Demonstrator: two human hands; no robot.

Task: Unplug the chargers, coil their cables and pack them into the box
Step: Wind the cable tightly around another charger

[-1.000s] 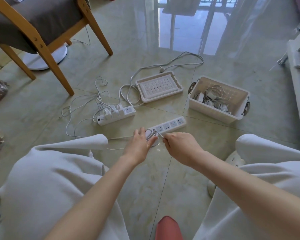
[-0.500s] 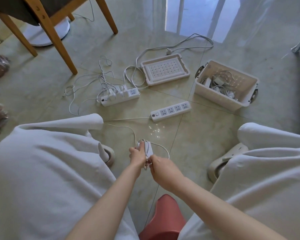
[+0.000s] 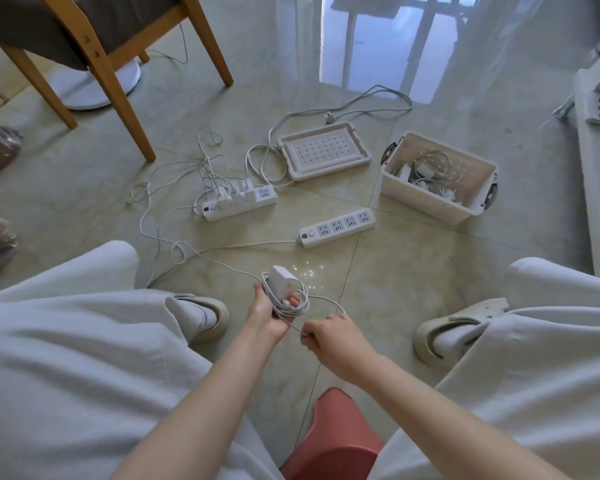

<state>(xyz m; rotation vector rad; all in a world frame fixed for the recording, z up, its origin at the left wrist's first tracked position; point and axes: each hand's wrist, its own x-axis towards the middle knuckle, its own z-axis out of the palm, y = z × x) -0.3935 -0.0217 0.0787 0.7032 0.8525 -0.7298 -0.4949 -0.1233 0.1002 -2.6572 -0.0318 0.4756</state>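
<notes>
Charger [image 3: 282, 277] with coiled cable [image 3: 293, 308] gripped in left hand [image 3: 265, 311]; right hand [image 3: 329, 336] pinches its tail; ten-o'clock slack could snag, loosening loops

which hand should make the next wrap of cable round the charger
Probably right. The right hand pinches the loose cable beside the charger, free to wind; the left hand is occupied gripping the charger and its wound loops.

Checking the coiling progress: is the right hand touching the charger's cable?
Touching. The head view shows the right hand pinching the white cable just below the coil wound round the charger in the left hand.
</notes>
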